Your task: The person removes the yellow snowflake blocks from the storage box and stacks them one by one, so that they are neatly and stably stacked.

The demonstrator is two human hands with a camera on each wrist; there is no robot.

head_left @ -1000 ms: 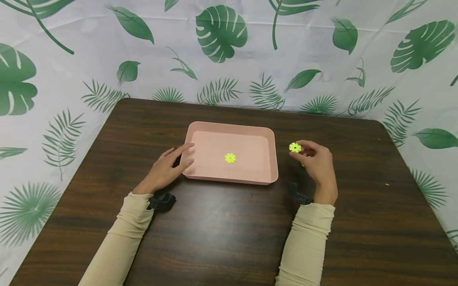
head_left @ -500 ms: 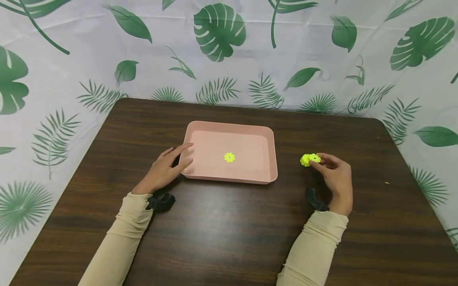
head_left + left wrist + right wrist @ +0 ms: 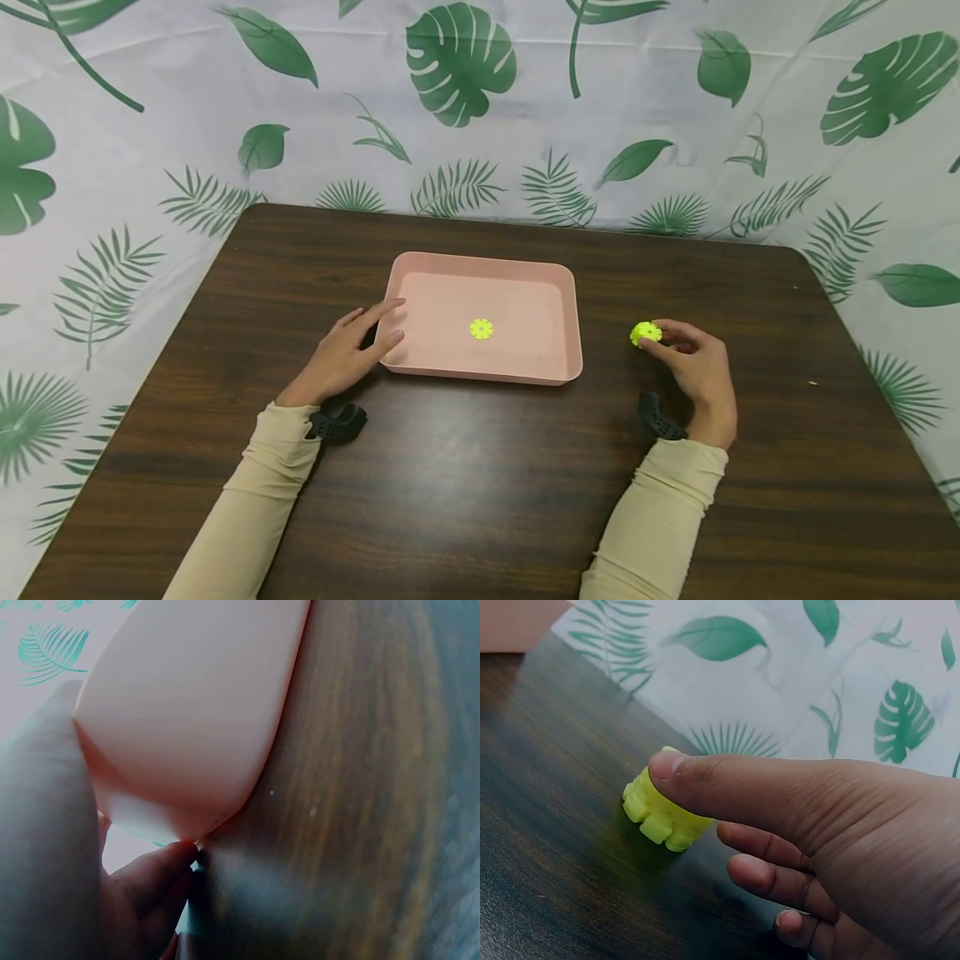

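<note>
A yellow notched disc (image 3: 648, 332) is pinched between the thumb and fingers of my right hand (image 3: 693, 358). It overlaps a small pile of like discs on the table to the right of the tray. In the right wrist view, several yellow discs (image 3: 660, 817) lie layered beneath the thumb tip, while the other fingers curl loosely beside them. My left hand (image 3: 337, 354) holds the left side of the pink tray (image 3: 480, 373), its thumb and index finger over the rim. Other fingers (image 3: 154, 881) bend against the tray's outer wall in the left wrist view. Another yellow disc (image 3: 482, 329) lies flat inside the tray.
The dark wood table (image 3: 450, 492) reaches back to a white leaf-patterned cloth (image 3: 540, 108). A tiny pale speck (image 3: 813, 383) lies on the table at the right. Each wrist wears a black mount, such as the left wrist mount (image 3: 341, 423).
My right hand has carried its disc right and toward me to the pile, then slightly left onto it. The left hand, the tray and the disc inside have stayed put.
</note>
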